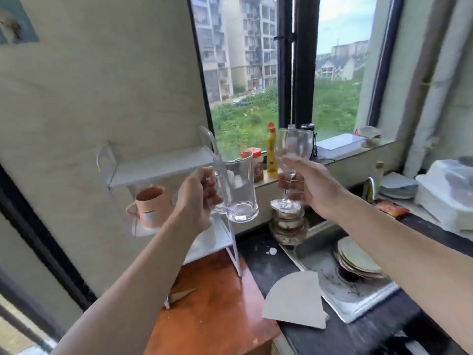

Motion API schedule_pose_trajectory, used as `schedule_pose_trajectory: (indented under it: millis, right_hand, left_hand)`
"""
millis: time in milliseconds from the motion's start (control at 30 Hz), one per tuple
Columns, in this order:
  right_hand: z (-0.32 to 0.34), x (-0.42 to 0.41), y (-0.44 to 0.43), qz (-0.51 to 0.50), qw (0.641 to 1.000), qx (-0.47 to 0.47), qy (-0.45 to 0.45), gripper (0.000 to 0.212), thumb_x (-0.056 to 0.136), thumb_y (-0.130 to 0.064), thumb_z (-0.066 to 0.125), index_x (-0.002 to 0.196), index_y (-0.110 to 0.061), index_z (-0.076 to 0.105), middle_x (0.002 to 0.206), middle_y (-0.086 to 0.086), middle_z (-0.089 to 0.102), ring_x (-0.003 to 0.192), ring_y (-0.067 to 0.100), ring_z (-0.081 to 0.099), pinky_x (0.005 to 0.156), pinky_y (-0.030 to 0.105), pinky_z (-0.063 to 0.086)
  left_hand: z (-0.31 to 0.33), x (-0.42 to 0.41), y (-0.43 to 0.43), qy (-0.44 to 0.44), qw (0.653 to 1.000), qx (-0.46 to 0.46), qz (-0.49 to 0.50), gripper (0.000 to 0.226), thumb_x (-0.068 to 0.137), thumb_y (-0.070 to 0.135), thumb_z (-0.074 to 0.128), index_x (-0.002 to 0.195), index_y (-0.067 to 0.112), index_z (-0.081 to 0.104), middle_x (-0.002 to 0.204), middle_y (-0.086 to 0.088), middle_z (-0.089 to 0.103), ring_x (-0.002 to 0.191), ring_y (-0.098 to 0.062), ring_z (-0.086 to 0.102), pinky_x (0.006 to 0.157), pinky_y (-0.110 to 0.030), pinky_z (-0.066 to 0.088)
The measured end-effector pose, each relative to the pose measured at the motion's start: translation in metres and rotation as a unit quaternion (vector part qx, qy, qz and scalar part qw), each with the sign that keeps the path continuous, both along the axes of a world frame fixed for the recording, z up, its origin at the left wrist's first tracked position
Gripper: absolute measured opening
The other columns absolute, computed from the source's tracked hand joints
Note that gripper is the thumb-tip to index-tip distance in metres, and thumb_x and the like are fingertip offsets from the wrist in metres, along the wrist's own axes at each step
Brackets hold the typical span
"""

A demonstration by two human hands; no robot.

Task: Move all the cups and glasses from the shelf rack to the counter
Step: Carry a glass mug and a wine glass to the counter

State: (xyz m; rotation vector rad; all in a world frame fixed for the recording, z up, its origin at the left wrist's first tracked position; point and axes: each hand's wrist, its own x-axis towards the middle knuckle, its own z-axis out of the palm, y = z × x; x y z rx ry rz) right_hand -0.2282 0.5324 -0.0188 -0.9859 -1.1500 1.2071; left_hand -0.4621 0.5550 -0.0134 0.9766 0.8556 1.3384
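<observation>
The left hand (197, 198) grips a clear mug (236, 187) by its handle, held upright in the air in front of the white rack (163, 165). The right hand (307, 185) is closed around the stem of a wine glass (291, 162), also upright and off the dark surface (261, 260). A pink cup (151, 204) sits on the rack's lower shelf, behind the left wrist.

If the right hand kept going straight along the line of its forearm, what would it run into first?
Probably the yellow squeeze bottle with the orange cap on the window ledge. The right hand, gripping the clear stemmed wine glass, points up-left toward it; depth is unclear, so the orange-lidded jar beside it is possible.
</observation>
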Motion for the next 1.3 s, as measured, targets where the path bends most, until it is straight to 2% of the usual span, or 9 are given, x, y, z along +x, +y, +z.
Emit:
schedule_pose_trajectory:
  millis: [200,300,433,600,733,867,967,1100,1300]
  right_hand:
    - [-0.061,0.127,-0.106,-0.127,0.987,-0.092,-0.021,0.054,0.062,-0.05,0.077,0.107,-0.023,0.064,0.088,0.001,0.074,0.076,0.014,0.071,0.054,0.025,0.051]
    - [-0.089,0.19,-0.157,-0.187,0.974,-0.128,-0.017,0.046,0.068,-0.045,0.078,0.106,-0.021,0.065,0.087,0.002,0.074,0.076,0.016,0.07,0.055,0.026,0.051]
    - [-0.119,0.269,-0.217,-0.259,0.952,-0.166,0.005,0.031,0.078,-0.038,0.076,0.103,-0.021,0.066,0.082,0.0,0.073,0.073,0.014,0.069,0.059,0.026,0.05]
    - [-0.144,0.367,-0.276,-0.358,0.913,-0.193,0.035,0.032,0.081,-0.036,0.074,0.107,-0.02,0.064,0.086,0.001,0.074,0.079,0.016,0.071,0.061,0.028,0.051]
    - [-0.151,0.442,-0.316,-0.436,0.875,-0.203,0.054,0.031,0.085,-0.033,0.071,0.11,-0.016,0.061,0.092,0.005,0.07,0.08,0.019,0.068,0.064,0.03,0.048]
    - [-0.151,0.504,-0.364,-0.512,0.831,-0.206,0.072,0.029,0.087,-0.032,0.069,0.11,-0.015,0.061,0.092,0.006,0.068,0.076,0.017,0.066,0.061,0.029,0.047]
    - [-0.154,0.542,-0.405,-0.562,0.795,-0.21,0.085,0.035,0.085,-0.036,0.069,0.111,-0.015,0.061,0.087,0.003,0.07,0.071,0.014,0.067,0.059,0.027,0.046]
    - [-0.166,0.591,-0.462,-0.623,0.745,-0.21,0.111,0.038,0.081,-0.041,0.072,0.111,-0.019,0.063,0.087,0.001,0.074,0.077,0.016,0.069,0.061,0.028,0.044]
    - [-0.193,0.684,-0.55,-0.676,0.694,-0.209,0.136,0.039,0.082,-0.041,0.07,0.114,-0.021,0.062,0.09,0.002,0.076,0.077,0.016,0.07,0.065,0.029,0.046]
  left_hand:
    - [-0.062,0.138,-0.055,0.023,0.99,-0.08,-0.114,0.03,0.087,0.016,0.048,0.058,0.018,0.038,0.041,0.006,0.031,0.036,-0.011,0.022,0.038,-0.024,0.016]
    - [-0.093,0.214,-0.08,0.025,0.972,-0.117,-0.201,0.033,0.087,0.017,0.048,0.057,0.018,0.036,0.043,0.005,0.028,0.04,-0.011,0.018,0.043,-0.027,0.012]
    - [-0.127,0.317,-0.106,0.051,0.943,-0.138,-0.298,0.035,0.086,0.015,0.047,0.053,0.019,0.039,0.043,0.006,0.027,0.038,-0.01,0.018,0.04,-0.024,0.013]
    - [-0.16,0.451,-0.129,0.074,0.888,-0.151,-0.429,0.036,0.086,0.012,0.043,0.051,0.02,0.037,0.041,0.007,0.027,0.035,-0.008,0.017,0.042,-0.024,0.011]
    - [-0.176,0.559,-0.145,0.097,0.837,-0.138,-0.521,0.036,0.084,0.013,0.044,0.05,0.02,0.037,0.044,0.007,0.026,0.036,-0.009,0.016,0.032,-0.02,0.018]
    - [-0.177,0.657,-0.171,0.155,0.78,-0.104,-0.598,0.03,0.076,0.021,0.049,0.049,0.02,0.037,0.045,0.006,0.024,0.04,-0.012,0.016,0.041,-0.026,0.017]
    - [-0.175,0.721,-0.2,0.174,0.741,-0.092,-0.642,0.024,0.074,0.019,0.049,0.054,0.018,0.036,0.046,0.006,0.026,0.042,-0.012,0.015,0.041,-0.026,0.016]
    - [-0.179,0.803,-0.248,0.186,0.709,-0.104,-0.673,0.026,0.077,0.014,0.047,0.053,0.017,0.038,0.047,0.007,0.027,0.04,-0.01,0.015,0.034,-0.021,0.017]
    - [-0.194,0.923,-0.332,0.208,0.666,-0.096,-0.71,0.027,0.078,0.015,0.05,0.056,0.018,0.036,0.05,0.006,0.029,0.045,-0.012,0.015,0.047,-0.028,0.012]
